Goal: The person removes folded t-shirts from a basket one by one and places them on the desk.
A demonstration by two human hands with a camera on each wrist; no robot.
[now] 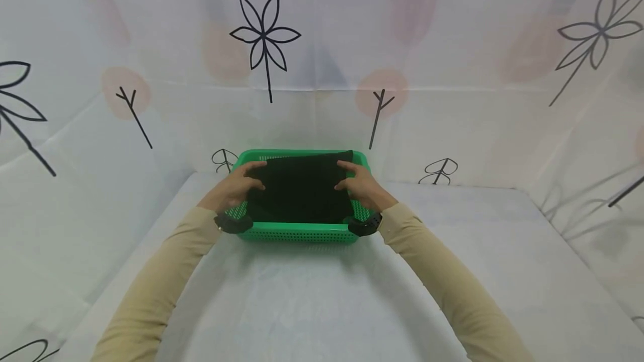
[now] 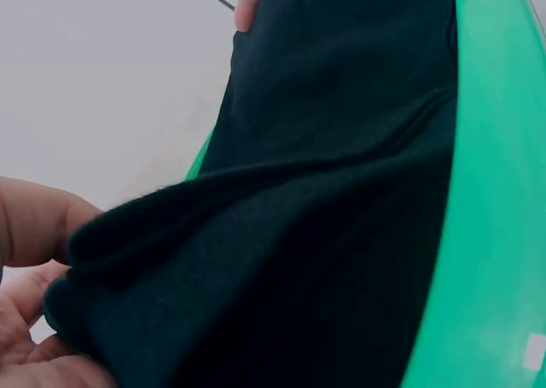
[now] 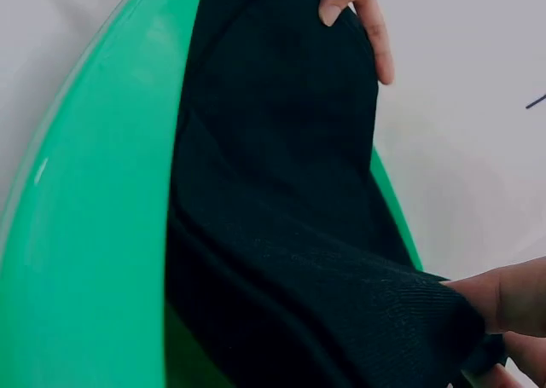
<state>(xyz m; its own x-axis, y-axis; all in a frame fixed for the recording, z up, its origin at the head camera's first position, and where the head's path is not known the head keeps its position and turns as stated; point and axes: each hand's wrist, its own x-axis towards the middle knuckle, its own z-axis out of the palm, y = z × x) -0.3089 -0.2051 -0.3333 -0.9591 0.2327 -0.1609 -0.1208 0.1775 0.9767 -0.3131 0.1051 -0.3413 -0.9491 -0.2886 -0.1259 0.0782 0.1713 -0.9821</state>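
While both hands (image 1: 236,186) (image 1: 364,187) pinch its side edges, nearly closed | black cloth (image 1: 302,191) spans between them | green basket (image 1: 302,232) beneath

One perforated green basket (image 1: 297,228); one black cloth (image 1: 304,191). Two hands: the left hand (image 1: 232,189) at the cloth's nine o'clock, the right hand (image 1: 366,189) at three. Two black wristbands (image 1: 234,224), at eight and four. Two beige sleeves (image 1: 156,284), likewise. Two twig drawings (image 1: 131,106), at ten and half past one.

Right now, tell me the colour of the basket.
Bright green; the basket shows best in the head view.
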